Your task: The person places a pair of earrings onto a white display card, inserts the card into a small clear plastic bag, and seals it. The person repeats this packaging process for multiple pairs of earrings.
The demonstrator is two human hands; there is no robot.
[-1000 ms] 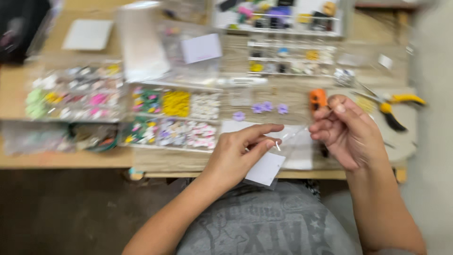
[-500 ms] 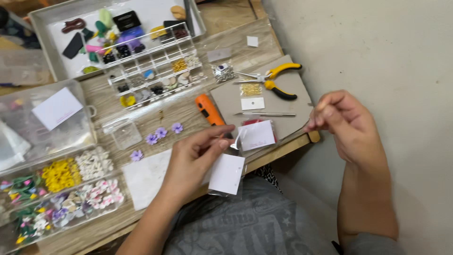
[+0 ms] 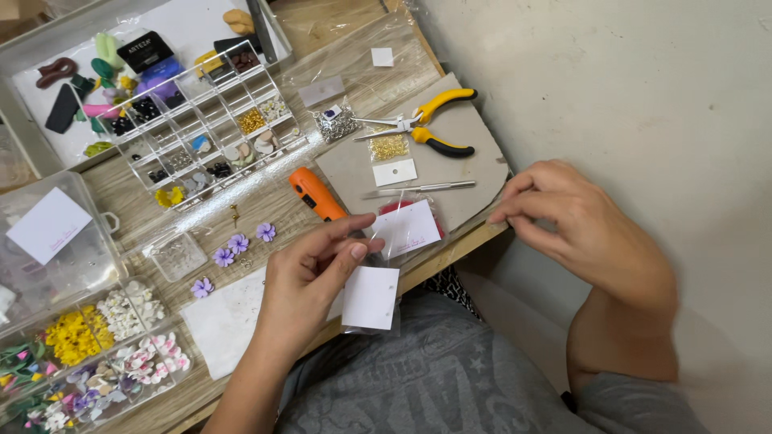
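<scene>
Four purple flowers; one orange tool; one yellow-handled pliers; two hands.

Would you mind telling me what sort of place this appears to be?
Probably a home jewellery-making bench: a compartment box of beads and findings, yellow-handled pliers, and small purple flowers on a wooden table.

Looks like a home jewelry-craft setup: wooden desk crammed with a compartment bead box, yellow-handled pliers and little purple flowers.
</scene>
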